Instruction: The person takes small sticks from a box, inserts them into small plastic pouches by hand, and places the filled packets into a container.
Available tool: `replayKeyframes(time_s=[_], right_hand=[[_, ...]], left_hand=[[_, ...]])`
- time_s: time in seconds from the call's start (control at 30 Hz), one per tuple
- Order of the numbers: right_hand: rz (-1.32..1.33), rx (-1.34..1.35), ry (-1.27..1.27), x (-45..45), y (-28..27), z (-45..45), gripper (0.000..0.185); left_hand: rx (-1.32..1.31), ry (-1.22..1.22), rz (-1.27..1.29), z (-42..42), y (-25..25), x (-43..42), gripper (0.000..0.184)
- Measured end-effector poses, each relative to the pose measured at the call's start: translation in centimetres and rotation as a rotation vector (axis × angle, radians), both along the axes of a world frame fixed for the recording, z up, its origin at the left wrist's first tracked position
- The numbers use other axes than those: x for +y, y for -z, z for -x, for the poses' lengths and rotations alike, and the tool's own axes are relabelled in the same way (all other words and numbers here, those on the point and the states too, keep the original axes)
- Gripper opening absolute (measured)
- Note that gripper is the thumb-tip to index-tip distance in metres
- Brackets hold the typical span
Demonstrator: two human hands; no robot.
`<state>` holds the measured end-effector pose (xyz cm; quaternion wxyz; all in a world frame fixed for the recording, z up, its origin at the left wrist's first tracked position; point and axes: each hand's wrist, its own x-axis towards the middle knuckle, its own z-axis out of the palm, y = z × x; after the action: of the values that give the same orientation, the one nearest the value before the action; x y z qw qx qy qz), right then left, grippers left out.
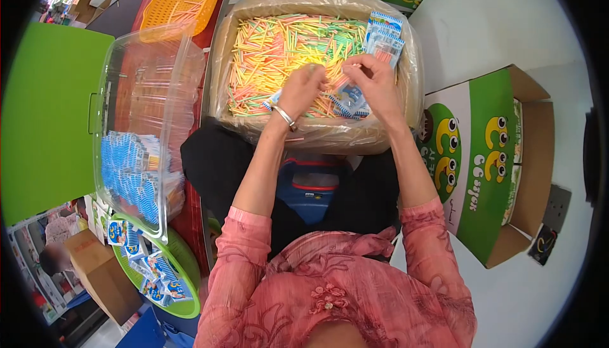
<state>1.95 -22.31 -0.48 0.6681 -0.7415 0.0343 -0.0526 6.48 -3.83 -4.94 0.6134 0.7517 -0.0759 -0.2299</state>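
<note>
A carton lined with clear plastic (411, 94) stands in front of me, filled with thin pink, yellow and green sticks (263, 56). Over its near half, my left hand (301, 89) is closed with curled fingers; what they hold, if anything, is hard to make out. My right hand (375, 86) pinches a small clear packet (347, 97) with blue print and pinkish sticks showing in it. Other blue-striped packets (384, 31) lie on the sticks at the carton's far right corner. Part of another packet shows below my left hand.
To the left are a clear plastic bin (166, 138) holding blue-striped packets (134, 167), a yellow basket (206, 6) with sticks, and a green round tray (190, 307) of packets. An open green printed box (466, 177) stands right. A blue stool (309, 197) is between my knees.
</note>
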Motion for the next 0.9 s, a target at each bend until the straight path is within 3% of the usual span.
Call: replayKeyframes(time_s=[0.03, 0.13, 0.23, 0.37, 0.47, 0.6, 0.63, 0.73, 0.9], right_hand=[[0.086, -0.032, 0.033, -0.5, -0.4, 0.2, 0.009], [0.556, -0.225, 0.03, -1.3, -0.4, 1.3, 0.006], [0.736, -0.39, -0.062, -1.0, 1.7, 1.8, 0.008], [0.694, -0.33, -0.09, -0.4, 1.9, 2.4, 0.01], [0.669, -0.321, -0.069, -0.9, 2.0, 2.2, 0.01], [0.586, -0.32, -0.044, -2.0, 2.0, 2.2, 0.008], [0.56, -0.317, -0.028, -2.1, 2.0, 2.3, 0.007], [0.421, -0.18, 0.008, -2.1, 1.0, 2.6, 0.007], [0.014, -0.027, 0.036, -1.2, 0.7, 1.9, 0.01]], left_hand=[[-0.135, -0.1, -0.152, -0.7, -0.2, 0.6, 0.026], [-0.858, -0.426, -0.457, -1.1, 0.6, 1.7, 0.038], [-0.819, -0.37, -1.014, 1.4, -1.5, 2.8, 0.053], [-0.395, -0.156, -1.142, 3.6, -2.2, 2.8, 0.053], [-0.417, -0.183, -1.032, 3.6, -1.5, 3.3, 0.052], [-0.47, -0.239, -0.766, 2.7, -0.6, 3.9, 0.035], [-0.514, -0.268, -0.677, 2.5, -0.2, 3.9, 0.023], [-0.305, -0.272, -0.199, 2.1, 0.2, 3.7, 0.016], [-0.01, -0.317, 0.182, 2.8, -0.8, 2.0, 0.011]])
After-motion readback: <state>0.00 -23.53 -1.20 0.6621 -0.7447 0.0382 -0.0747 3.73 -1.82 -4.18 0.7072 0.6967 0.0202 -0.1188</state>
